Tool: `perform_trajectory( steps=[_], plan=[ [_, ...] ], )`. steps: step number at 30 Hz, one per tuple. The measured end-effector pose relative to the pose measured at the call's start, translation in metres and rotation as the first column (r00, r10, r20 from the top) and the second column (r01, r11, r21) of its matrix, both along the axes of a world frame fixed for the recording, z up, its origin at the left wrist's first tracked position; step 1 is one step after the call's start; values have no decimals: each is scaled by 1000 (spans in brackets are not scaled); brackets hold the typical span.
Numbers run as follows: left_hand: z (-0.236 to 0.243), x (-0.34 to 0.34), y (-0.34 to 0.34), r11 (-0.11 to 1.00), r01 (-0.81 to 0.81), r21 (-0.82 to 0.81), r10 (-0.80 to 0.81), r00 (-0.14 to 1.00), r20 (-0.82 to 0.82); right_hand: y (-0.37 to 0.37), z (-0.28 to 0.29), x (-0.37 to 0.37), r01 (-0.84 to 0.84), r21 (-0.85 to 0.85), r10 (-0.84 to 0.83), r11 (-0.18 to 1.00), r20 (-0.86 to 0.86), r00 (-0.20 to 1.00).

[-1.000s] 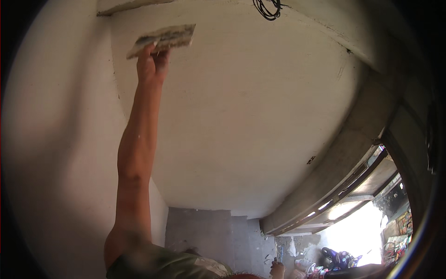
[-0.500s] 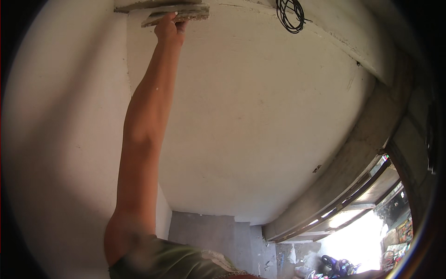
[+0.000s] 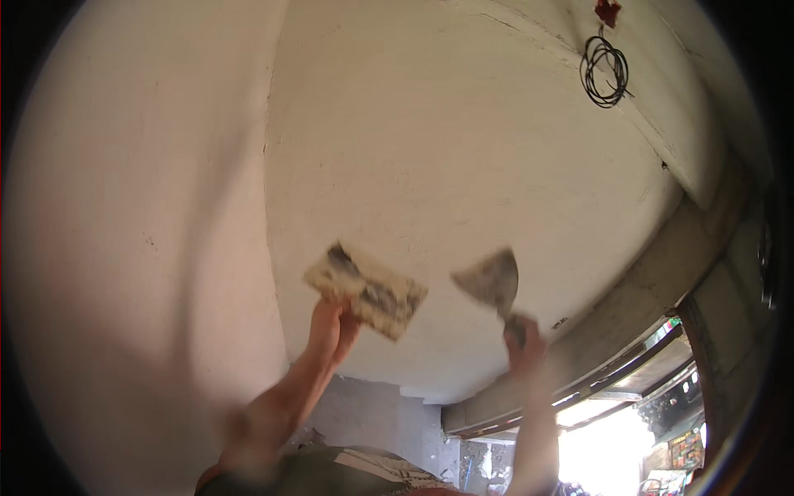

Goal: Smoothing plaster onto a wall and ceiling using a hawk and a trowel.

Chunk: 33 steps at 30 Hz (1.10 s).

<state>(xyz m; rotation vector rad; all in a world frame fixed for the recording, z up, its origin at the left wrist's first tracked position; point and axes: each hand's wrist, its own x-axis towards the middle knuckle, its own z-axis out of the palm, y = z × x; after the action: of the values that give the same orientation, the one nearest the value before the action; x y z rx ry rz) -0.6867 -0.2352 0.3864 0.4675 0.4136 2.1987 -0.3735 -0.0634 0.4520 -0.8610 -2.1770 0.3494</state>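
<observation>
My left hand grips a flat rectangular plastering trowel, its face smeared with pale and grey filler. In my right hand is a putty knife with a wide, fan-shaped blade, coated and slightly blurred. The blade points up and to the left, toward the trowel, and a gap separates the two tools. Both are held up before a cream plastered surface. My fingers are closed on each tool, though the trowel partly hides those of the left hand.
A coil of black cable hangs at the upper right below a small red thing. A pale wall meets the plastered surface on the left. A beam curves above a bright opening at the lower right.
My left hand has come down from the top edge of the plastered surface with the trowel, whose face now shows. My right hand has come into view with the putty knife. The view has shifted.
</observation>
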Motion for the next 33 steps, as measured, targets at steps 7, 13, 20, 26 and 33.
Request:
perform_trajectory(
  steps=[7,13,20,26,33],
  plan=[
    [-103,39,-72,985,138,-100,-124,983,134,-19,306,-183,-123,973,120,194,100,988],
    [-111,28,-72,991,21,-130,11,971,240,-10,392,-252,-24,1000,4,6,24,1000],
    [-126,16,-72,987,-8,-160,49,966,253,-48,388,-250,-116,993,-92,10,117,989],
    [-136,12,-70,988,100,-114,-66,960,273,-31,392,-274,-86,996,-248,17,88,965],
    [-146,7,-67,984,157,-89,-125,949,289,-25,378,-300,-57,992,-159,-112,38,986]
  ],
)
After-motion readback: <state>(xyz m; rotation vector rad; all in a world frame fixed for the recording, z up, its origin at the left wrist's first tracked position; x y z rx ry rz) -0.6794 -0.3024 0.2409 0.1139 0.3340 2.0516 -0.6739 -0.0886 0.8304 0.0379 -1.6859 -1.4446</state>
